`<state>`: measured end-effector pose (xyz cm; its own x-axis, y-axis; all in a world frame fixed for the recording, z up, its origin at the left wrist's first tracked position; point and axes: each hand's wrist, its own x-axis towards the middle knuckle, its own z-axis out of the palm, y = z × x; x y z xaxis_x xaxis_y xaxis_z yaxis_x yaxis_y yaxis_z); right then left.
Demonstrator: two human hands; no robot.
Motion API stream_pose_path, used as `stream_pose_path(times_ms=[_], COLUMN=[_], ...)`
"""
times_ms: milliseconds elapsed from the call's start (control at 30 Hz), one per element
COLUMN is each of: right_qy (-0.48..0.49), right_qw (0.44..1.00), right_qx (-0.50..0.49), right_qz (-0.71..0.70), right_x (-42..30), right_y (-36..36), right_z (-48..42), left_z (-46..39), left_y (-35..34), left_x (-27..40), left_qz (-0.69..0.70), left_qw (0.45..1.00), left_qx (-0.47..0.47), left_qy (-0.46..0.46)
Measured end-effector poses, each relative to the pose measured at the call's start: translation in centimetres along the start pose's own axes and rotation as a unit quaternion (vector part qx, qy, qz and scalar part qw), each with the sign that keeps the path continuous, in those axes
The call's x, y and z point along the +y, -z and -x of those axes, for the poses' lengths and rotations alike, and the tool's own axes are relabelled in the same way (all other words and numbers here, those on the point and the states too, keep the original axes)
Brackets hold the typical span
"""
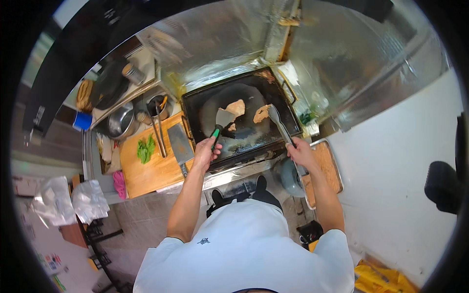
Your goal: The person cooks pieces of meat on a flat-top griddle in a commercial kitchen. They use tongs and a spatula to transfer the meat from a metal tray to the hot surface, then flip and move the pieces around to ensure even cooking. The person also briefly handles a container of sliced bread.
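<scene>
My left hand (207, 152) is closed around the green and black handle of a metal scraper (224, 118). The scraper's blade lies against a flat piece of meat (236, 107) on the dark griddle (256, 141), with a small scrap (232, 127) close by. In my right hand (302, 154) are metal tongs (281, 124), whose tips meet another piece of meat (261, 114) on the griddle. Whether the tips are closed on that meat, I cannot tell.
Left of the griddle, a wooden cutting board (146, 175) holds leafy greens (146, 148), a cleaver (180, 143) and more tongs (160, 139). A metal bowl (122, 121) stands behind. On the right is a metal tray of raw-looking meat (326, 164), beside a white wall (395, 164).
</scene>
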<state>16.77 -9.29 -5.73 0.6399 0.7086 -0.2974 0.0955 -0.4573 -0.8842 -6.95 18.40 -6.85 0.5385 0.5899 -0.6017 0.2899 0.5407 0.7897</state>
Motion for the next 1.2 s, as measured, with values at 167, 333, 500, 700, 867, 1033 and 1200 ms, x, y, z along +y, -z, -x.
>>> stream_pose_path(times_ms=[167, 333, 500, 700, 867, 1033, 1200], right_qy=[0.12, 0.182, 0.188, 0.119, 0.107, 0.082, 0.024], right_qw=[0.961, 0.895, 0.844, 0.872, 0.891, 0.921, 0.917], right_qx=[0.02, 0.013, -0.071, -0.084, -0.098, 0.02, -0.027], right_qz=[0.248, 0.406, 0.498, 0.468, 0.43, 0.38, 0.397], right_x=[-2.0, -3.0, -0.7, 0.7, -0.8, -0.1, -0.2], right_y=[1.1, 1.4, -3.0, -7.1, -7.5, -7.1, -8.6], right_z=[-6.1, -8.6, -7.7, -4.5, -1.5, -3.2, -4.3], left_z=[0.7, 1.4, 0.1, -1.5, -3.5, -0.7, -1.8], left_y=[1.7, 2.0, 0.3, -2.9, -2.4, -2.6, -0.5], left_x=[-1.1, -1.4, -1.5, -0.1, -0.8, 1.7, 0.9], left_qz=[-0.011, -0.038, -0.073, -0.135, -0.4, -0.394, -0.461], left_qw=[1.0, 0.999, 0.997, 0.989, 0.912, 0.917, 0.882], left_qx=[0.018, 0.021, 0.003, -0.054, 0.024, 0.005, 0.003], left_qy=[0.002, 0.004, -0.017, -0.02, -0.088, -0.066, -0.095])
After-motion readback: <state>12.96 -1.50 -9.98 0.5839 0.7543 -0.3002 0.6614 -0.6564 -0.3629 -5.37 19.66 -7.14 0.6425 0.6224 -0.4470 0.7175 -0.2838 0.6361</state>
